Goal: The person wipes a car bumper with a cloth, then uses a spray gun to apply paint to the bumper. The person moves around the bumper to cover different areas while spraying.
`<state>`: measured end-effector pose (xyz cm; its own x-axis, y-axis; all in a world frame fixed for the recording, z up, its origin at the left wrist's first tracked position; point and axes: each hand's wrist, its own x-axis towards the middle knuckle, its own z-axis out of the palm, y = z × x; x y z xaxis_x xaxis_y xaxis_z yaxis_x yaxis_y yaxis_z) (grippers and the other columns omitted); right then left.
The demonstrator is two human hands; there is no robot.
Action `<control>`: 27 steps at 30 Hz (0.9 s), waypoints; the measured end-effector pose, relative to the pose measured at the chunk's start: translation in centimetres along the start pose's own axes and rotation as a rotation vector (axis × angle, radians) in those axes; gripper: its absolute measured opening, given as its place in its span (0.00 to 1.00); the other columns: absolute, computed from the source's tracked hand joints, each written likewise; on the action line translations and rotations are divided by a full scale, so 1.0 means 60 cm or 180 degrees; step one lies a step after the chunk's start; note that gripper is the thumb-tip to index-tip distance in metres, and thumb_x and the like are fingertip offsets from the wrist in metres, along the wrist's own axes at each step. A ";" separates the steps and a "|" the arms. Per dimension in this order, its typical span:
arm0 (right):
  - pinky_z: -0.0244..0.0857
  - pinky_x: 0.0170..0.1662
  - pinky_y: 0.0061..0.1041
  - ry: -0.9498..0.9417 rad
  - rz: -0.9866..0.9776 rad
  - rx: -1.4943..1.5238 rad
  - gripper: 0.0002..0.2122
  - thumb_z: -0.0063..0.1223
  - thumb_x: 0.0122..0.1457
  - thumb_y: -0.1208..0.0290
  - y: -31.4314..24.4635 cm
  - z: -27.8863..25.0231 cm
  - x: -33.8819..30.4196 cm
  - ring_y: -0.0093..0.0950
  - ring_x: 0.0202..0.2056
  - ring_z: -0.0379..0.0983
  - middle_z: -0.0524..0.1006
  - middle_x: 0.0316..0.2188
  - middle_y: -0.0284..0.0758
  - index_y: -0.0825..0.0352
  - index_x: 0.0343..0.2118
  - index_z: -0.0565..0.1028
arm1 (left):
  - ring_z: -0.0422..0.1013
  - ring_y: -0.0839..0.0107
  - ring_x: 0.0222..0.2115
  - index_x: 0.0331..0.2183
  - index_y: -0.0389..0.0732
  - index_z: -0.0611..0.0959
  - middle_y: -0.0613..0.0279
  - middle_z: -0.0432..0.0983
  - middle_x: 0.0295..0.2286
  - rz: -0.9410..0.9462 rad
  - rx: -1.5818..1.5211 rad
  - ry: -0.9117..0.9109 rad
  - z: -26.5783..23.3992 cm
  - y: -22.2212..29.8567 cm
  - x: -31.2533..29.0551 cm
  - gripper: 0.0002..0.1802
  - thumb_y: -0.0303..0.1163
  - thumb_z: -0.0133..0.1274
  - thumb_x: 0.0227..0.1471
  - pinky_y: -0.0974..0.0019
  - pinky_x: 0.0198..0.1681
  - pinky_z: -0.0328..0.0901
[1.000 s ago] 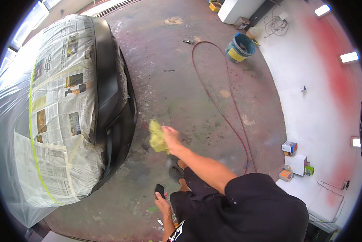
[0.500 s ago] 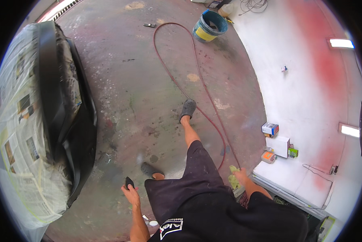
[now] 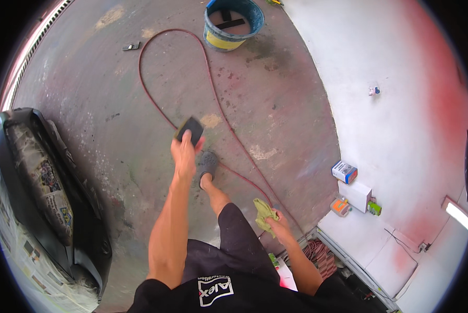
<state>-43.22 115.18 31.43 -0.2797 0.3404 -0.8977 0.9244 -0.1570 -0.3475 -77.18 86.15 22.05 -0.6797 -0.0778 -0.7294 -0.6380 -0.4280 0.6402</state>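
Observation:
Out in front of me, my left hand (image 3: 186, 152) grips a flat, dark pad (image 3: 191, 128) with squared corners and a yellowish edge; motion blurs it slightly. Low on the right, my right hand (image 3: 280, 227) is closed around a crumpled yellow-green cloth (image 3: 265, 214), which droops from the fingers. Far left stands a vehicle part with a black bumper (image 3: 85, 208), partly masked with newspaper and film. A blue bucket (image 3: 228, 44) with a yellow label stands ahead, holding murky liquid and dark flat pieces.
A red hose (image 3: 211, 73) loops across the stained floor, passing near my grey clog (image 3: 208, 163). On the right, a white bench (image 3: 348, 229) carries a blue-and-white box (image 3: 344, 171), a white box (image 3: 356, 195) and an orange container (image 3: 341, 206). A small dark object (image 3: 131, 46) lies far left.
My left hand has swung up and forward with the pad. My right hand, with the cloth, has shifted left in view. I have stepped and turned, so the bumper sits lower left.

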 end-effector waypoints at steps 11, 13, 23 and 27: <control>0.73 0.59 0.28 0.0206 -0.0546 0.1693 0.24 0.61 0.73 0.63 -0.392 0.071 0.069 0.26 0.55 0.79 0.80 0.56 0.38 0.71 0.65 0.71 | 0.59 0.43 0.73 0.78 0.41 0.55 0.37 0.60 0.72 0.0186 0.1481 -0.1709 0.374 0.179 0.135 0.65 0.72 0.61 0.58 0.40 0.72 0.58; 0.72 0.59 0.28 -0.0042 -0.0440 0.1870 0.24 0.60 0.75 0.58 -0.489 0.089 0.066 0.26 0.55 0.79 0.81 0.56 0.38 0.72 0.63 0.73 | 0.57 0.43 0.73 0.77 0.37 0.59 0.37 0.61 0.72 -0.0381 0.2033 -0.2013 0.324 0.154 0.090 0.64 0.72 0.61 0.58 0.42 0.74 0.57; 0.68 0.65 0.31 0.0006 -0.0183 0.0682 0.31 0.56 0.75 0.46 -0.798 0.167 0.221 0.29 0.61 0.76 0.79 0.61 0.37 0.67 0.69 0.71 | 0.80 0.76 0.42 0.51 0.33 0.87 0.64 0.86 0.42 -0.1525 0.0575 -0.1549 0.260 0.221 0.127 0.26 0.47 0.66 0.67 0.67 0.51 0.74; 0.70 0.64 0.31 -0.0372 0.0101 0.1125 0.35 0.58 0.71 0.39 -0.910 0.253 0.249 0.27 0.63 0.73 0.74 0.66 0.34 0.62 0.70 0.70 | 0.81 0.72 0.39 0.47 0.34 0.88 0.61 0.85 0.37 -0.1844 0.0618 -0.1717 0.317 0.295 0.198 0.31 0.58 0.58 0.70 0.65 0.48 0.74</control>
<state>-101.80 114.75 32.91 -0.2988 0.2253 -0.9273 0.7923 -0.4830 -0.3727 -103.40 94.79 29.31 -0.2718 0.5737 -0.7726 -0.9595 -0.0997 0.2636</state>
